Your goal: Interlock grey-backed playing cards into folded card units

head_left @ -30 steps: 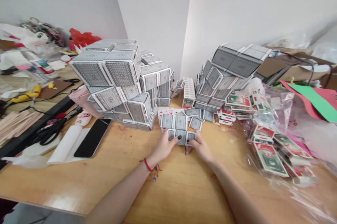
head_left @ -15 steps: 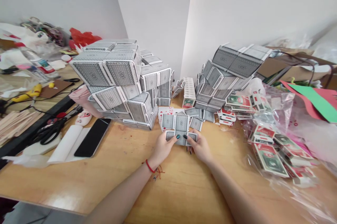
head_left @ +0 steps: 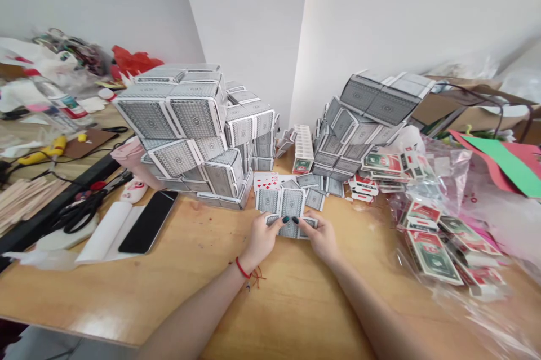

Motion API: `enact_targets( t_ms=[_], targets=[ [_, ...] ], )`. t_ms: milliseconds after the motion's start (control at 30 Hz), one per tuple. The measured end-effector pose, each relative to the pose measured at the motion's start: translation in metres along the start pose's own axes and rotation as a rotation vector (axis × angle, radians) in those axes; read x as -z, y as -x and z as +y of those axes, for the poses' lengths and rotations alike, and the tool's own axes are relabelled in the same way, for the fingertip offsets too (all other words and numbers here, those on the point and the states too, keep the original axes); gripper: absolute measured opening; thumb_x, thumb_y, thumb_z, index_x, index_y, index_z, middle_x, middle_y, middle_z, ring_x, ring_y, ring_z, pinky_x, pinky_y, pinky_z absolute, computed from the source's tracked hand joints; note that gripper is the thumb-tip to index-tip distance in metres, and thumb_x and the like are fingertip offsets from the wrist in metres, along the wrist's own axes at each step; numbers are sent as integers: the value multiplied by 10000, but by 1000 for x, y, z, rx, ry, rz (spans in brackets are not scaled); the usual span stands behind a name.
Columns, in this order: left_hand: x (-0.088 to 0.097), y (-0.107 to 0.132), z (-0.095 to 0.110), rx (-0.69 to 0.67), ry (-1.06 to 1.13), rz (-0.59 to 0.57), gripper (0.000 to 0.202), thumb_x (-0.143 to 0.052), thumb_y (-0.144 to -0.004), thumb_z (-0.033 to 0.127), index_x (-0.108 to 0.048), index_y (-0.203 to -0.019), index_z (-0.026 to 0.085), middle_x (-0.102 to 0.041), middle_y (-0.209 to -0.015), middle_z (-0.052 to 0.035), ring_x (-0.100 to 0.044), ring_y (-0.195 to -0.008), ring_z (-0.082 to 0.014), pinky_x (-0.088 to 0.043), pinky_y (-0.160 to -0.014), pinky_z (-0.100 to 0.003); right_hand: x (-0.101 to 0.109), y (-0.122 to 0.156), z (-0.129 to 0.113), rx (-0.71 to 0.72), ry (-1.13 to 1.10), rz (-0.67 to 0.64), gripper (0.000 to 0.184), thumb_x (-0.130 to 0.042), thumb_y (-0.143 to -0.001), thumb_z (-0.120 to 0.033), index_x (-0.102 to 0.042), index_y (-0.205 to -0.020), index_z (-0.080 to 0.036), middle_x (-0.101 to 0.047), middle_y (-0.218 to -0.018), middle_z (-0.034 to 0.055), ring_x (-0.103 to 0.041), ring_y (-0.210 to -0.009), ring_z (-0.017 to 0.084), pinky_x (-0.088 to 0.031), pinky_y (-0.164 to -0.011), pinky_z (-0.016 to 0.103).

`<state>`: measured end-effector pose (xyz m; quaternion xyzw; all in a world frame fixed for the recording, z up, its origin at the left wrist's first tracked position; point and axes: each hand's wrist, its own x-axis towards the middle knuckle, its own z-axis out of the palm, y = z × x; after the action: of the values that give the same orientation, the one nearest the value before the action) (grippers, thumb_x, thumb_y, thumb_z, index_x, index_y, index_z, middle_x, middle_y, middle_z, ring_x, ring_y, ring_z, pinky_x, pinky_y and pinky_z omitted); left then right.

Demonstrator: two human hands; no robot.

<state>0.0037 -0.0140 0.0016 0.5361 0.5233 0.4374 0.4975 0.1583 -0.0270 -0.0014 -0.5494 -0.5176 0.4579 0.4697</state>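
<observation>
Nearest, over the wooden table [head_left: 279, 315], the left hand [head_left: 262, 236], wearing a red bracelet [head_left: 243, 267], is clamping the near left part of a group of playing cards [head_left: 291, 202] between thumb and fingers, and the right hand [head_left: 323, 236] is clamping the near right part; the right fingers are partly hiding underneath. A second ago the right thumb was resting farther out; now it is pressing closer in, and the dark-nailed thumbs are almost meeting over the middle card. That is probably giving the cards a more even grip, with the side cards seemingly tilting. Just beyond, loose cards [head_left: 315, 199] are lying patterned side up. Farther back, the left stack [head_left: 196, 115] and the right stack [head_left: 367, 100] of card-covered blocks are standing unchanged before the wall [head_left: 249, 10].
</observation>
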Motion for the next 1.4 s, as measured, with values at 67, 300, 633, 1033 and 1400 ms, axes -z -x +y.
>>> enact_targets(
  t_ms=[67, 300, 633, 1033, 1400],
  targets=[
    [1, 0, 1, -29, -16, -26, 250, -586, -694, 386, -594, -676, 137, -561, -582, -2, -485, -574, -128, -376, -565, -228, -1, 0, 0, -44, -47, 24, 332, -612, -661, -483, -563, -650, -155, -463, -542, -14, -403, -489, 106, -325, -460, 224],
    [5, -3, 5, 27, 159, -150, 280, -647, -644, 363, -636, -813, 140, -644, -758, -47, -564, -764, -189, -434, -689, -273, 7, -4, 1, -122, -142, -52, 378, -539, -689, -557, -583, -696, -181, -561, -606, 16, -519, -567, 162, -414, -507, 259],
    [5, -5, 2, 80, 288, -201, 363, -673, -624, 346, -623, -914, 133, -662, -884, -72, -585, -832, -202, -433, -791, -324, 8, -7, 5, -74, -255, -169, 368, -525, -727, -526, -539, -885, -194, -629, -796, 35, -586, -751, 191, -463, -718, 320],
    [-6, -1, -4, 107, 89, 108, 376, -484, -737, 500, -589, -660, 148, -577, -576, -4, -522, -663, -151, -396, -625, -227, -15, 4, 13, -120, -241, -22, 393, -350, -786, -581, -495, -871, -226, -620, -798, 49, -577, -817, 234, -473, -607, 311],
    [-4, -7, -4, 171, 481, -35, 435, -487, -720, 537, -618, -838, 140, -646, -731, -66, -578, -813, -209, -428, -751, -311, -6, -2, 3, -98, -223, -51, 322, -466, -748, -537, -508, -800, -222, -571, -646, 6, -544, -611, 175, -433, -509, 271]
  ],
)
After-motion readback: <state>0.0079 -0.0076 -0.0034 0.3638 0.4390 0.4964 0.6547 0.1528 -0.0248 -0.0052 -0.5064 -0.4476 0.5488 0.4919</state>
